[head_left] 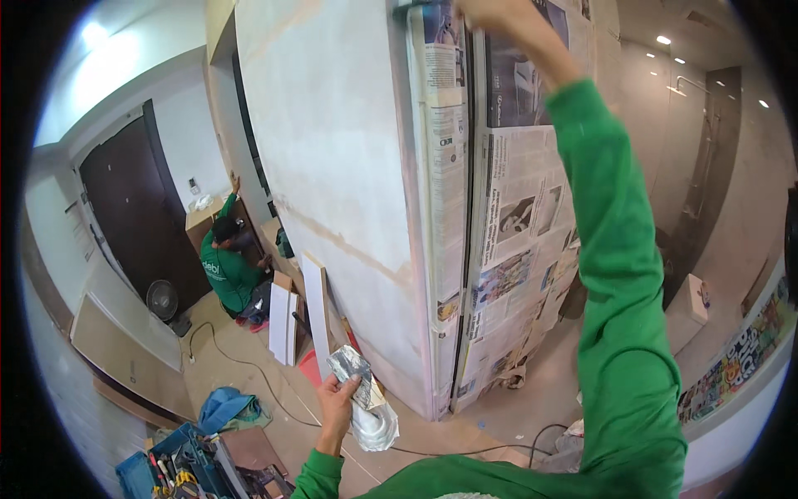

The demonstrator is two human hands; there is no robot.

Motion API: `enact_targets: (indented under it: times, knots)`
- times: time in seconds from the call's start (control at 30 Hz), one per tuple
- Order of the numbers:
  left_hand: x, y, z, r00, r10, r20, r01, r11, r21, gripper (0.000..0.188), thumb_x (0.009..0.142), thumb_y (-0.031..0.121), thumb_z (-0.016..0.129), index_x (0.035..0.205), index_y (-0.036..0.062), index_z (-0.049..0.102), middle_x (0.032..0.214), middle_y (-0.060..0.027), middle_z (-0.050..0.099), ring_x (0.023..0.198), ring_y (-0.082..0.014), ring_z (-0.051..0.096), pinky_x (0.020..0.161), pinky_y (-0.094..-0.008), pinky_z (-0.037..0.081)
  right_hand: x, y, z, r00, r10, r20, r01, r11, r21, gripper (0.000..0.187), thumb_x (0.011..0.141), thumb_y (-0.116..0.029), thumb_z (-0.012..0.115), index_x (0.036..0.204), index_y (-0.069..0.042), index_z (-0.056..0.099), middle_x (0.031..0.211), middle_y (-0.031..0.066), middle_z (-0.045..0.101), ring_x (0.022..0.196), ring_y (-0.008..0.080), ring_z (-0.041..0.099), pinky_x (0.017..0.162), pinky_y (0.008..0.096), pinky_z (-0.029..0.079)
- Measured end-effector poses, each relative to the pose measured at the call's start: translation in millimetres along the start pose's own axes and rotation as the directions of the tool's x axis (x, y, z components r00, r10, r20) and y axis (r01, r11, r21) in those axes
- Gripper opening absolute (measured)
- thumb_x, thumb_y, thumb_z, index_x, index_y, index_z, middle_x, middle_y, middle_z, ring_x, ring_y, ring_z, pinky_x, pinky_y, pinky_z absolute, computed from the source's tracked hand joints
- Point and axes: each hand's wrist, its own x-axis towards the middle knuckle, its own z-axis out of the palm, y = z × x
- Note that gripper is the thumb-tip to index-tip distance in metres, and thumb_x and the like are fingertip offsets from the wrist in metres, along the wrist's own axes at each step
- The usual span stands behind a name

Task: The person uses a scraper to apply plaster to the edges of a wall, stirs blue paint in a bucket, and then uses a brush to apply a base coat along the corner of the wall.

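Note:
My left hand (336, 406) is low in the middle, its thumb and fingers closed on a silvery, smeared flat piece (349, 366). A whitish plastic bag (374, 426) hangs just below it, seemingly in the same grip. High up, my right arm reaches to the wall corner. My right hand (492, 12) is cut by the top edge, its fingers curled. A dark-edged flat tool (405, 12) shows beside it against the corner, mostly out of view. Newspaper sheets (515, 200) cover the panel under my right arm; a pale, patched wall (332, 150) stands left of the corner.
A co-worker in green (226, 270) crouches at a cabinet by the dark door (133, 200). White boards (316, 308) lean on the wall. A fan (163, 299), a cable (274, 391), a blue toolbox (179, 466) and blue cloth (224, 409) are on the floor.

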Motion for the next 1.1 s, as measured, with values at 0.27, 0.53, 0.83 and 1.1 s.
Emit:
enact_targets:
  times: [0.27,0.53,0.83,1.1]
  knots:
    - [3,-17,-28,0.999,-0.047,0.019,0.048,0.997,-0.057,0.022,0.089,0.001,0.063,0.111,-0.0030,0.062,0.097,-0.0085,0.070,0.078,-0.0136,0.068,0.072,-0.0276,0.055,-5,-68,1,0.783,0.609,0.125,-0.592,0.670,0.448,0.030,0.082,-0.033,0.063,0.062,-0.011,0.070,0.067,0.0201,0.066,0.059,0.0236,0.067,0.056,0.0388,0.051]
    - [14,-5,-15,0.985,-0.102,0.139,0.109,0.993,-0.040,0.023,0.089,0.002,0.063,0.112,-0.0038,0.063,0.100,-0.0069,0.070,0.084,-0.0099,0.065,0.076,-0.0243,0.051,-194,-272,-98,0.514,0.624,0.588,-0.845,0.251,0.472,0.023,0.092,-0.013,0.053,0.107,-0.003,0.066,0.071,0.0199,0.059,0.060,0.0279,0.058,0.057,0.0370,0.045]
    - [45,9,51,0.947,-0.122,0.299,0.135,0.991,-0.023,0.025,0.089,0.008,0.066,0.111,-0.0034,0.064,0.100,-0.0036,0.067,0.088,-0.0087,0.060,0.079,-0.0250,0.048,-316,-379,-225,-0.468,0.322,0.823,-0.322,-0.929,0.181,0.016,0.097,-0.019,0.053,0.095,-0.005,0.062,0.071,-0.0039,0.048,0.051,0.0062,0.037,0.045,0.0229,0.028]
    - [28,-7,159,0.975,-0.021,0.221,0.075,0.967,-0.242,0.020,0.092,0.008,0.066,0.109,-0.0011,0.064,0.094,-0.0034,0.069,0.077,-0.0061,0.060,0.071,-0.0225,0.049,-309,-449,-222,-0.595,0.501,0.628,-0.444,-0.856,0.263,0.023,0.103,-0.022,0.044,0.096,-0.003,0.055,0.086,0.0045,0.059,0.073,0.0103,0.049,0.069,0.0252,0.041]
